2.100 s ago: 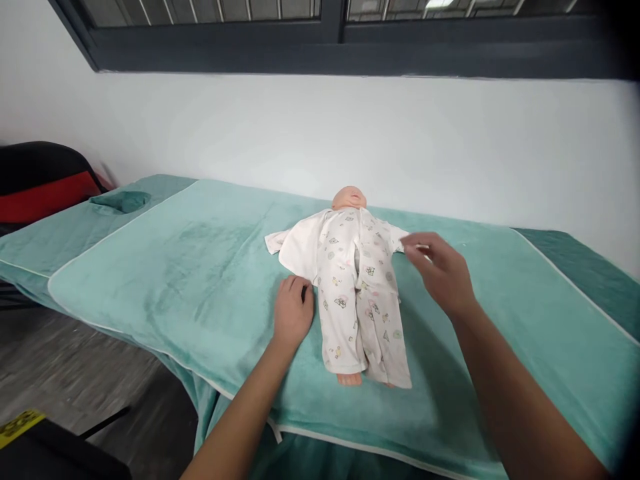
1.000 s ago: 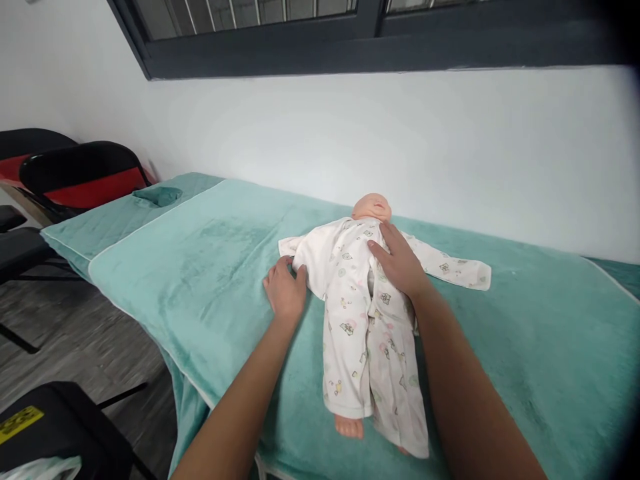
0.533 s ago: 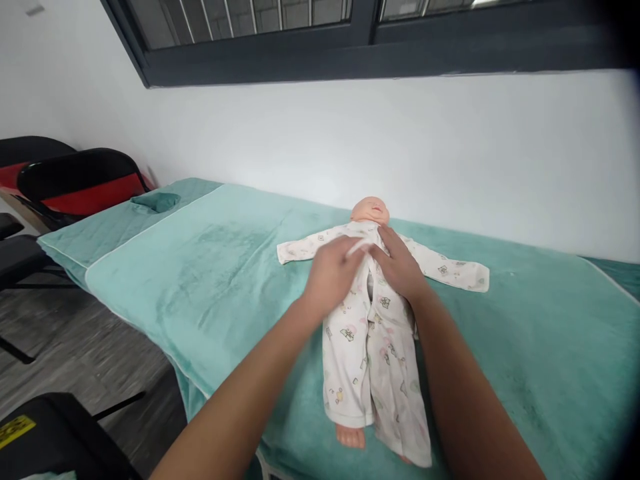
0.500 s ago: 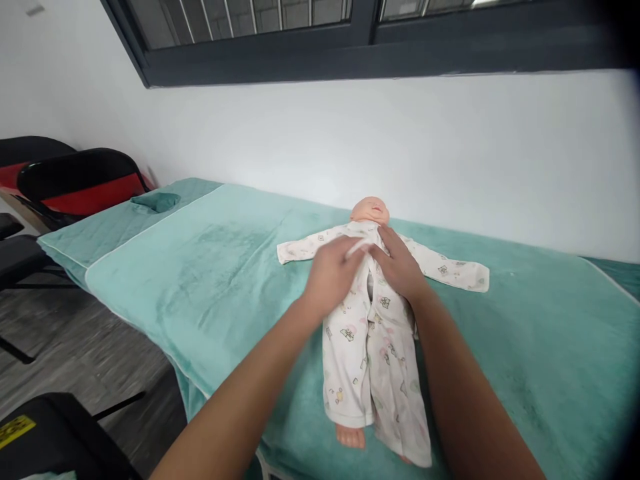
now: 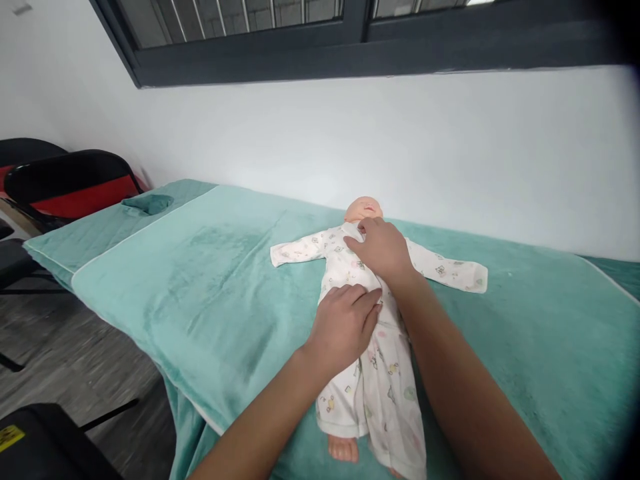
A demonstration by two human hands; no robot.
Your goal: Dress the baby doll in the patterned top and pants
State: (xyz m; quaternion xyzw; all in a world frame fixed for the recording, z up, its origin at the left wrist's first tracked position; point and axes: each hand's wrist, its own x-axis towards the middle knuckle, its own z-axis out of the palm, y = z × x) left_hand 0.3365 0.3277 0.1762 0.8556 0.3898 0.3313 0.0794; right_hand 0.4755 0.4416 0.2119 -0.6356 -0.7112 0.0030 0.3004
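Observation:
A baby doll (image 5: 363, 207) lies on its back on a teal towel (image 5: 210, 267), head toward the wall. It wears a white printed romper (image 5: 380, 373) with both sleeves spread out sideways. My left hand (image 5: 345, 323) rests flat on the romper's belly, fingers stretched out and together. My right hand (image 5: 383, 250) lies on the doll's chest just below the chin, fingers curled at the collar. One bare foot (image 5: 343, 448) sticks out of the left trouser leg.
The towel covers a padded table (image 5: 607, 270) along a white wall under a dark window frame. A small folded teal cloth (image 5: 147, 203) lies at the far left end. Black and red chairs (image 5: 65, 187) stand left; a black object (image 5: 45, 450) sits bottom left.
The romper's front now lies closed over the doll's chest. My left hand slid down from the chest to the belly. My right hand moved up to the collar.

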